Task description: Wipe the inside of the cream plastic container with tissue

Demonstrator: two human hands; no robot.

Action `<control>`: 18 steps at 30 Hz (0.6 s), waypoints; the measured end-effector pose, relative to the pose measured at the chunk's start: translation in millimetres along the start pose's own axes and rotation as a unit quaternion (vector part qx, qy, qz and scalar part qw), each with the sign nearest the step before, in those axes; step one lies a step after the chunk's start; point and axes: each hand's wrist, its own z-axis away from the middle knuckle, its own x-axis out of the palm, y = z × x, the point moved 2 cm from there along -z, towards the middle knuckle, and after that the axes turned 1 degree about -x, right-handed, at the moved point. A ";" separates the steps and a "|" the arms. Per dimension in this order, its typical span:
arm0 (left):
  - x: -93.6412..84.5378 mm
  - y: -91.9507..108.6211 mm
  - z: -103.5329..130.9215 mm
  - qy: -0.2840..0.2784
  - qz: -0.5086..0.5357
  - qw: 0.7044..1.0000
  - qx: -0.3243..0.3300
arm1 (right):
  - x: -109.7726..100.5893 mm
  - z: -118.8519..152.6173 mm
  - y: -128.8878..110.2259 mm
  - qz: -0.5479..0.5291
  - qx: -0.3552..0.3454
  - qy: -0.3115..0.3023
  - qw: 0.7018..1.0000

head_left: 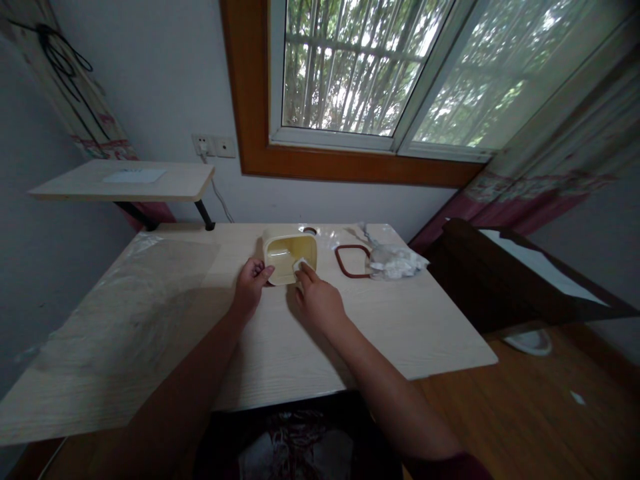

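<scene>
A pale yellow, rounded square container [284, 248] is on the light wooden table, its open side turned up and toward me. My left hand [249, 285] grips its lower left corner between thumb and fingers. My right hand [319, 298] is at its lower right, fingers pinched on a small white piece [299, 264] that touches the inside of the container. To the right lies a reddish-brown square ring [340, 261], and against it rests a crumpled clear plastic bag [397, 261] with white contents.
A raised wooden shelf [175, 191] stands at the back left of the table [400, 327]. Clear plastic film [130, 300] covers the table's left side. A dark brown piece of furniture [480, 287] stands beyond the right edge. Behind are a window and a wall socket.
</scene>
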 end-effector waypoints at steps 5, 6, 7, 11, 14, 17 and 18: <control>0.4 2.5 1.5 -0.001 -0.001 1.000 -0.005 | 3.8 0.4 -4.4 0.013 0.012 -0.011 1.000; 0.2 3.0 1.7 -0.001 -0.002 1.000 -0.005 | 5.1 0.4 -5.8 0.013 0.013 -0.014 1.000; -0.1 3.2 1.9 -0.001 -0.003 1.000 -0.004 | 6.6 0.4 -7.0 0.012 0.014 -0.016 1.000; -1.6 1.1 1.2 -0.004 -0.010 1.000 -0.001 | 12.0 0.0 -11.2 -0.004 0.000 -0.021 1.000; -2.2 -1.4 0.8 -0.006 -0.008 1.000 -0.003 | 14.1 -0.7 -14.2 -0.025 -0.015 -0.022 0.999; -2.0 -1.5 1.5 -0.004 -0.004 1.000 -0.008 | 14.5 -1.5 -18.2 -0.041 -0.022 -0.022 0.999; -1.9 -1.1 1.9 -0.002 -0.004 1.000 -0.008 | 14.5 -1.7 -19.8 -0.046 -0.024 -0.020 0.998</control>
